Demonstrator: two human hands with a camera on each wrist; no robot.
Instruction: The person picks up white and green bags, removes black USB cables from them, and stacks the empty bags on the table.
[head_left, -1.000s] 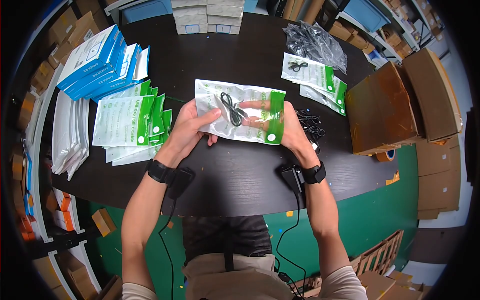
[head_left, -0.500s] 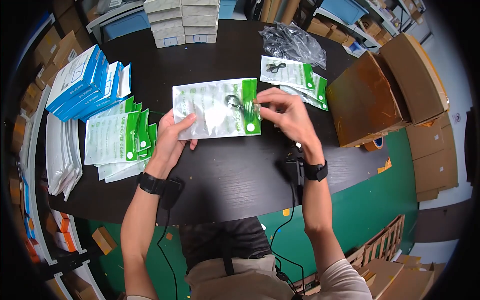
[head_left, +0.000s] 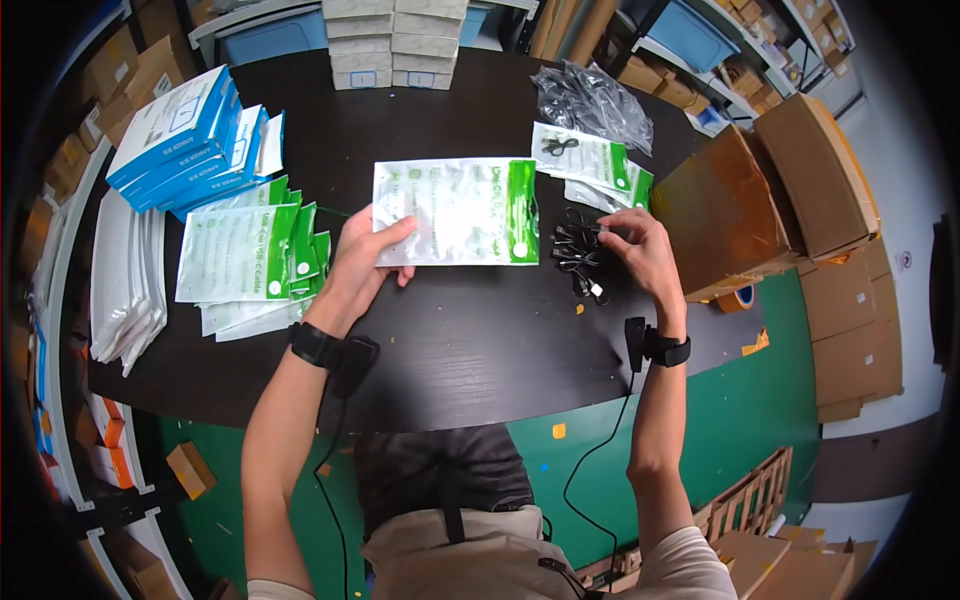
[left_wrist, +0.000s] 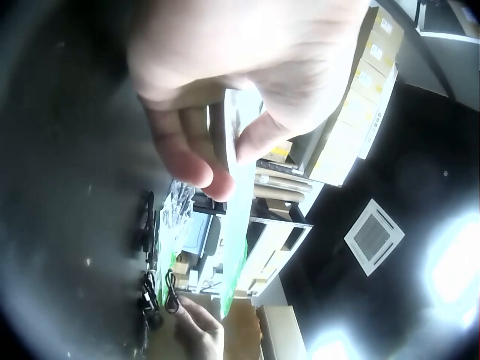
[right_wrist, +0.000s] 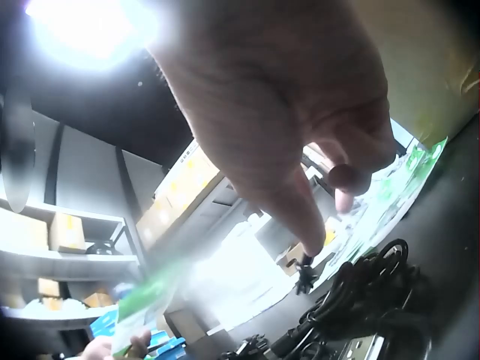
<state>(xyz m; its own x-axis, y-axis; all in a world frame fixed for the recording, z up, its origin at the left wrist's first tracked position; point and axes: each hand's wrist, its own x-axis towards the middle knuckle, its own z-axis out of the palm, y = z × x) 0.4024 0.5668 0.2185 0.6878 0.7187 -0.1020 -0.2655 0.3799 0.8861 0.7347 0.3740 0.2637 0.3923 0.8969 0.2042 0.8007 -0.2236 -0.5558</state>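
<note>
My left hand (head_left: 360,255) grips a white and green plastic cable pouch (head_left: 450,215) by its left end, thumb on the printed face and fingers underneath. The pouch's green end points right, and no cable shows through its front. In the left wrist view the pouch (left_wrist: 238,202) appears edge-on between thumb and fingers. My right hand (head_left: 645,250) is right of the pouch, at a heap of black cables (head_left: 580,265). Its thumb and fingertips pinch a coiled black cable (left_wrist: 172,292), seen in the left wrist view; another view shows the heap (right_wrist: 360,300) just below.
Filled pouches (head_left: 240,250) lie in a stack at left, beside blue boxes (head_left: 180,140) and white packs (head_left: 128,275). More pouches (head_left: 580,155) and clear plastic bags (head_left: 595,100) lie back right. A cardboard box (head_left: 725,215) stands at right; white boxes (head_left: 390,45) at the back.
My right hand was inside the pouch by a black cable, then at its green end, and has moved right to the cable heap. The cable no longer shows in the pouch. The left hand keeps its grip.
</note>
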